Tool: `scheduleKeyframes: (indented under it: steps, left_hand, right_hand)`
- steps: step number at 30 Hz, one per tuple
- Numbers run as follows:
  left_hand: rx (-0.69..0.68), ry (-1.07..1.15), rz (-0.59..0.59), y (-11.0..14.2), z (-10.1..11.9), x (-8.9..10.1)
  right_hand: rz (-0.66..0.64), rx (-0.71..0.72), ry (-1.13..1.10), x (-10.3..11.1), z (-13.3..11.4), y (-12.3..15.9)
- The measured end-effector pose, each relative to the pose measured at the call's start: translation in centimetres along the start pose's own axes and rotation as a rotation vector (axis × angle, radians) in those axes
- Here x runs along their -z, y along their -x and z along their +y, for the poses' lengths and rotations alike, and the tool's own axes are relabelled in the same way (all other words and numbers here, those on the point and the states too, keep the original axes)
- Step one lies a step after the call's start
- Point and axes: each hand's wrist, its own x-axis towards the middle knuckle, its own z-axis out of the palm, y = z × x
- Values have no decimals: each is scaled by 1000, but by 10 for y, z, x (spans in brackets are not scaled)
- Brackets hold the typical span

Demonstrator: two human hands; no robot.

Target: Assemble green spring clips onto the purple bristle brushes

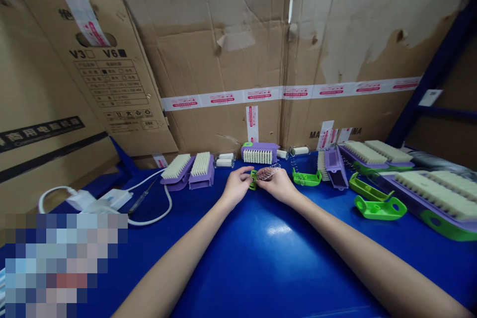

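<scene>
My left hand [237, 188] is closed, with its fingertips pinching a small green plastic part [253, 180] above the blue table. Across from it, my right hand [278, 186] is closed on a thin metal coil spring [269, 172], whose loops stick out over the fingers. The fingertips of both hands meet around the green part; whether the spring touches it I cannot tell. Just behind the hands, a purple and green brush [260, 153] rests on its side with its pale bristles facing me. To the right of my right hand lies a green curved cover [307, 177].
Purple bristle brushes [201, 165] stand at the left, and more brushes [439, 191] with green trim at the right. Green covers [380, 207] lie near them. White rollers [225, 160] sit at the back. A white cable [170, 203] and adapter [115, 198] lie left. Cardboard walls [223, 59] enclose the table [261, 268].
</scene>
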Motion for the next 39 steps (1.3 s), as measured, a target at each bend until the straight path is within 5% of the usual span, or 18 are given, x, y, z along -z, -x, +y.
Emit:
scheduleKeyframes:
  steps: [39]
  left_hand:
    - [56, -43, -100, -3, 5, 8]
  right_hand:
    - [-118, 33, 149, 5, -11, 1]
